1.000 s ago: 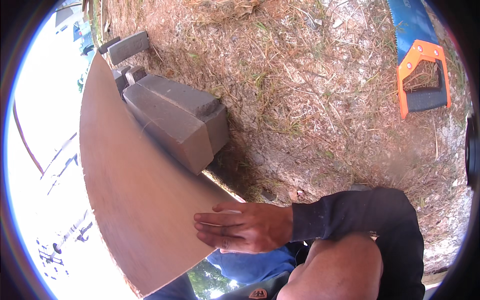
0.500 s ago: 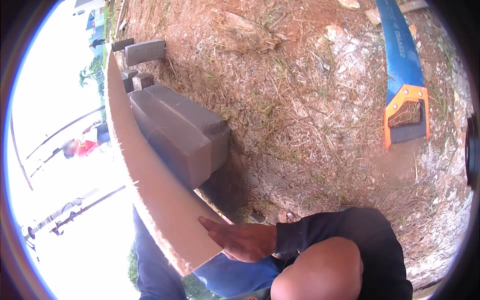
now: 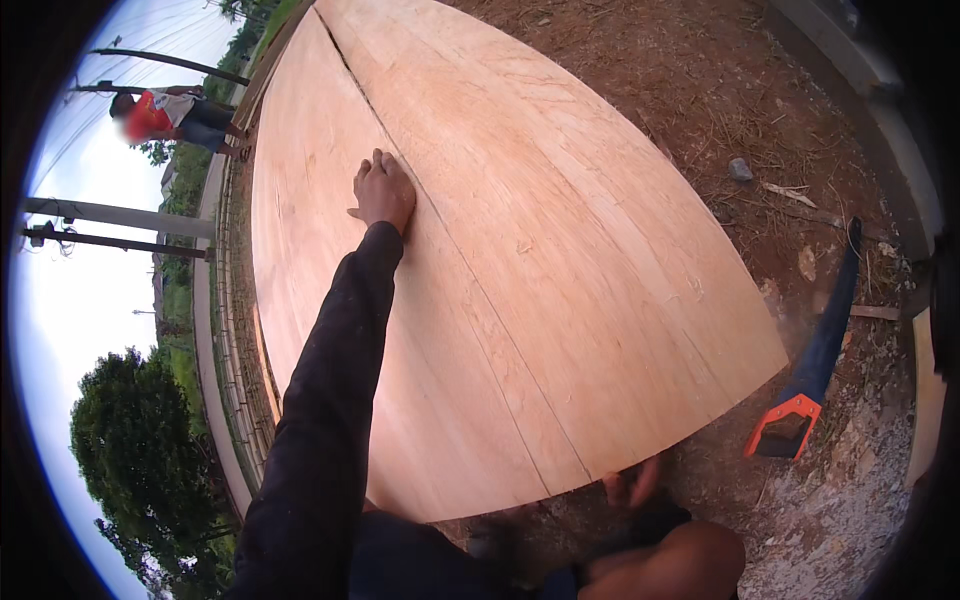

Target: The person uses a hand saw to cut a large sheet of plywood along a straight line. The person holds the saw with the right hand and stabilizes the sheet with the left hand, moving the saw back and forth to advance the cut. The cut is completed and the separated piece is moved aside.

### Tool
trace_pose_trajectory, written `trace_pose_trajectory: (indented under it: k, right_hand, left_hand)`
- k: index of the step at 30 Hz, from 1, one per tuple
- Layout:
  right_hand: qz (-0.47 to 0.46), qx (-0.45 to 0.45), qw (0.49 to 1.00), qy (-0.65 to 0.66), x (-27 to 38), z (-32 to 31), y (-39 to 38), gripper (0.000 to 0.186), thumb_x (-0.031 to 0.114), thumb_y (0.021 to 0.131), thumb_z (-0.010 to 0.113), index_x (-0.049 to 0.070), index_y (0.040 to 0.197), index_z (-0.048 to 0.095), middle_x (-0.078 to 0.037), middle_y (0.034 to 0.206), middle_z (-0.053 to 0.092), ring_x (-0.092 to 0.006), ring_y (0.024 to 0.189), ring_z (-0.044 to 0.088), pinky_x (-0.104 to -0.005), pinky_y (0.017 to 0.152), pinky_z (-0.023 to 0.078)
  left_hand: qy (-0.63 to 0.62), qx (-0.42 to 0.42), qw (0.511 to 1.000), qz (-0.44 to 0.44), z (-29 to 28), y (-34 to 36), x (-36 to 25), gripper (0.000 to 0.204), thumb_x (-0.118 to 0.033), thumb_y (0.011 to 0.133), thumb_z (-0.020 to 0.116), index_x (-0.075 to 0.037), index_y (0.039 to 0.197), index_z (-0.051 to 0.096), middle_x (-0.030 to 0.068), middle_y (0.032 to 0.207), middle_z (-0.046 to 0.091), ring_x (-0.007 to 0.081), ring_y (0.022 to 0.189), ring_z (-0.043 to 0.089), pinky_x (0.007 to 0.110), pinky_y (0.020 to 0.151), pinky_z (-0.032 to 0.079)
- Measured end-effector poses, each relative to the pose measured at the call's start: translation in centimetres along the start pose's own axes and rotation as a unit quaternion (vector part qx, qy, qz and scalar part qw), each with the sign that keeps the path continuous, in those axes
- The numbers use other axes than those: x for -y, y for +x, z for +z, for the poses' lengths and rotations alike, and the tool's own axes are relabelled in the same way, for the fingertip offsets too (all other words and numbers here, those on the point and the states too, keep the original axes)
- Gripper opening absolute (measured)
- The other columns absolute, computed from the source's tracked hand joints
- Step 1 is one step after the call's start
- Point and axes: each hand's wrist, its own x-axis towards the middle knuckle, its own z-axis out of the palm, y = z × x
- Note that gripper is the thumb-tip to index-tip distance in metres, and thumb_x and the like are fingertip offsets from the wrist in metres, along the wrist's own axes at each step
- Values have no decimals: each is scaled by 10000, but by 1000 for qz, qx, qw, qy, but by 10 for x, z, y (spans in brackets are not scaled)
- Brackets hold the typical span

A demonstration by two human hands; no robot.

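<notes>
While left hand (image 3: 383, 190) lies flat, fingers together, on the plywood sheet (image 3: 560, 250) by its seam, right hand (image 3: 630, 487) grips the sheet's near edge; handsaw (image 3: 812, 360) lies on the dirt alongside.

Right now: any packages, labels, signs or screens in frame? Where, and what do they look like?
None in view.
What shows instead: left hand flat on a pale plywood sheet.
Right hand at the sheet's near edge.
Handsaw, dark blade, orange handle, on the dirt to the right; any marking on it is too small to tell.
</notes>
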Motion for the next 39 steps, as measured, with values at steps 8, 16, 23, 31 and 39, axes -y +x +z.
trace_pose_trajectory:
  k: [8, 16, 23, 31, 39]
  right_hand:
    - [118, -10, 876, -467, 29, -116, -65, 551, 195, 847, 684, -49, 1295, 477, -226, 1210, 556, -360, 1134, 571, -456, 974, 468]
    - [119, 117, 654, -738, 30, -208, -43, 507, 176, 832, 714, -16, 1255, 513, -212, 1180, 570, -372, 1133, 574, -459, 976, 470]
    - [88, 143, 590, -790, 54, -234, -13, 470, 160, 818, 740, 14, 1220, 544, -199, 1153, 581, -382, 1132, 576, -462, 978, 471]
    - [37, -92, 796, -596, 136, -225, -5, 443, 104, 823, 766, 30, 1213, 569, -147, 1096, 614, -350, 1115, 596, -448, 952, 488]
    - [148, -342, 926, 62, 171, -155, -1, 344, 230, 1042, 495, 167, 1380, 489, -181, 1206, 649, -288, 1156, 635, -492, 957, 546]
  left_hand:
    - [-9, -74, 997, -3, -13, -23, -17, 301, -288, 1038, 433, -65, 1184, 572, 108, 1265, 559, 306, 1278, 472, 666, 1041, 319]
    - [24, -73, 996, 38, -16, -22, -15, 294, -293, 1008, 476, -65, 1052, 656, 84, 1134, 600, 272, 1148, 542, 548, 992, 390]
    - [-34, 77, 996, 18, -26, -56, -8, 532, -295, 1044, 366, -99, 1539, 353, 71, 1644, 268, 264, 1525, 226, 796, 1114, 85]
    - [-8, 29, 1000, 3, -4, -65, -1, 505, -336, 1087, 291, -139, 1548, 349, 21, 1657, 256, 188, 1539, 191, 745, 1149, 42]
    - [11, 36, 999, 0, -14, -61, -14, 500, -326, 1077, 316, -158, 1546, 357, 14, 1656, 264, 190, 1537, 198, 733, 1155, 46]
